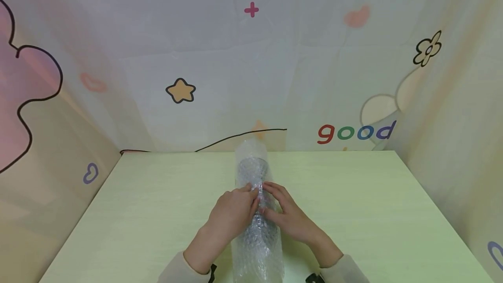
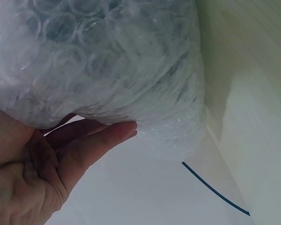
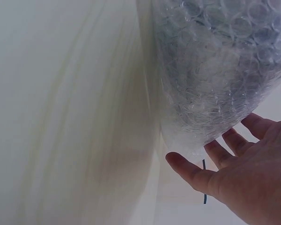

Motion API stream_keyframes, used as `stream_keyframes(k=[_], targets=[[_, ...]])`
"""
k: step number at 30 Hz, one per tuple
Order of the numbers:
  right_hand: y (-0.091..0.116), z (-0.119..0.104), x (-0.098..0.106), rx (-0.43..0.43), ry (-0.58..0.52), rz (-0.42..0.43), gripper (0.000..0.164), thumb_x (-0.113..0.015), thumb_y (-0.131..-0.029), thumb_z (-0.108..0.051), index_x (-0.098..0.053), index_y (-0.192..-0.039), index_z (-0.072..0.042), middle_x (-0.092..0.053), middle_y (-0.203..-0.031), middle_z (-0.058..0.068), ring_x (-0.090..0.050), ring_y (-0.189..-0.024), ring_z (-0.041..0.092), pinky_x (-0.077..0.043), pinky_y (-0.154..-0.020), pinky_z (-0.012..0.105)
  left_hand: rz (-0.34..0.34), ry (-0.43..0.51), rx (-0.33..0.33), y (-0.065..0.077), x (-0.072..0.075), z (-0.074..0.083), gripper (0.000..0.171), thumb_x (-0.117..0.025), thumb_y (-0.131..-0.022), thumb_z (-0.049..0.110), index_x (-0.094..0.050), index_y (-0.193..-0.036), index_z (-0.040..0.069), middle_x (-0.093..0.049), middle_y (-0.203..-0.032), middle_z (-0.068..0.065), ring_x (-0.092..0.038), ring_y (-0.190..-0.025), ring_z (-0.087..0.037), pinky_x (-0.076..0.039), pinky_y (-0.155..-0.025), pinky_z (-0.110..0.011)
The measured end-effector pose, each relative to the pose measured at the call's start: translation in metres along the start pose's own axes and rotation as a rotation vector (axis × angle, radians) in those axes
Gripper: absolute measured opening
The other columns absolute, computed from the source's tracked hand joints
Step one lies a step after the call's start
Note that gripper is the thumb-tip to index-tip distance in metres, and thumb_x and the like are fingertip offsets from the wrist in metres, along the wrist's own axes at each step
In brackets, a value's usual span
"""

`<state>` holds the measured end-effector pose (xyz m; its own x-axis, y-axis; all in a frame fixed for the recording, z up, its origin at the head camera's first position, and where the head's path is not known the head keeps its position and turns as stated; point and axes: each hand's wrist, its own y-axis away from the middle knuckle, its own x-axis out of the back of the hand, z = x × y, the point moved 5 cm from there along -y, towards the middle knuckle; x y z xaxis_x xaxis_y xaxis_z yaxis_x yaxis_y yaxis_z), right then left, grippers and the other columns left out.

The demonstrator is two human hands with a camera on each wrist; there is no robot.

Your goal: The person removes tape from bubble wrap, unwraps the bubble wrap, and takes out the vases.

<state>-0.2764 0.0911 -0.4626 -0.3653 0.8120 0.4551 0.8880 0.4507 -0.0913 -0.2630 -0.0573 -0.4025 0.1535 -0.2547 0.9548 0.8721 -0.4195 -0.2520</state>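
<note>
A long bundle of clear bubble wrap [image 1: 259, 248] lies lengthwise at the middle of the table, pointing away from me. Something greyish and dark shows through the layers, its kind hidden. From the left my left hand [image 1: 232, 211] rests on top of the bundle, fingertips near its lengthwise middle line. In the left wrist view its fairly straight fingers [image 2: 96, 145] touch the wrap. My right hand [image 1: 292, 217] lies on the bundle's right side, fingers spread and lightly bent. The right wrist view shows these fingers [image 3: 192, 173] spread along the wrap's surface, some touching it.
The pale green table [image 1: 157, 204] extends to both sides of the bundle. A printed cloth [image 1: 220, 64] hangs behind it and along the sides, with a star, a flower and the word "good". The wrap's far end reaches about the table's back edge.
</note>
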Motion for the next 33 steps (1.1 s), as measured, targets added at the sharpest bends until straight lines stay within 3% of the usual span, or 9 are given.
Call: stream_keyframes(k=[7, 17, 33], targets=[[0.001, -0.0024, 0.0006, 0.008, -0.018, -0.02, 0.064, -0.062, -0.104, -0.026, -0.035, -0.161, -0.015, -0.024, -0.169, 0.008, -0.019, -0.159, 0.038, -0.021, -0.121, 0.071, 0.052, -0.013, -0.033, 0.0009, -0.0002, -0.0001, 0.028, -0.064, -0.103, 0.023, -0.077, -0.12, 0.005, -0.074, -0.126, -0.017, -0.078, -0.097, -0.033, -0.064, -0.072, -0.043], [0.0, -0.0014, -0.0012, 0.034, -0.005, -0.02, 0.062, -0.061, -0.105, -0.025, -0.037, -0.16, -0.012, -0.024, -0.169, 0.011, -0.02, -0.158, 0.041, -0.022, -0.12, 0.072, 0.076, -0.001, -0.031, 0.0003, -0.0013, -0.0022, 0.027, -0.065, -0.102, 0.022, -0.078, -0.118, 0.005, -0.075, -0.123, -0.017, -0.078, -0.099, -0.032, -0.064, -0.073, -0.042], [-0.0003, 0.0009, -0.0019, -0.022, -0.027, -0.031, 0.066, -0.062, -0.104, -0.026, -0.033, -0.162, -0.016, -0.021, -0.17, 0.006, -0.016, -0.16, 0.036, -0.02, -0.123, 0.069, 0.103, 0.023, -0.02, -0.0002, -0.001, -0.0043, 0.025, -0.067, -0.101, 0.021, -0.08, -0.115, 0.006, -0.076, -0.118, -0.016, -0.078, -0.097, -0.031, -0.064, -0.07, -0.038]])
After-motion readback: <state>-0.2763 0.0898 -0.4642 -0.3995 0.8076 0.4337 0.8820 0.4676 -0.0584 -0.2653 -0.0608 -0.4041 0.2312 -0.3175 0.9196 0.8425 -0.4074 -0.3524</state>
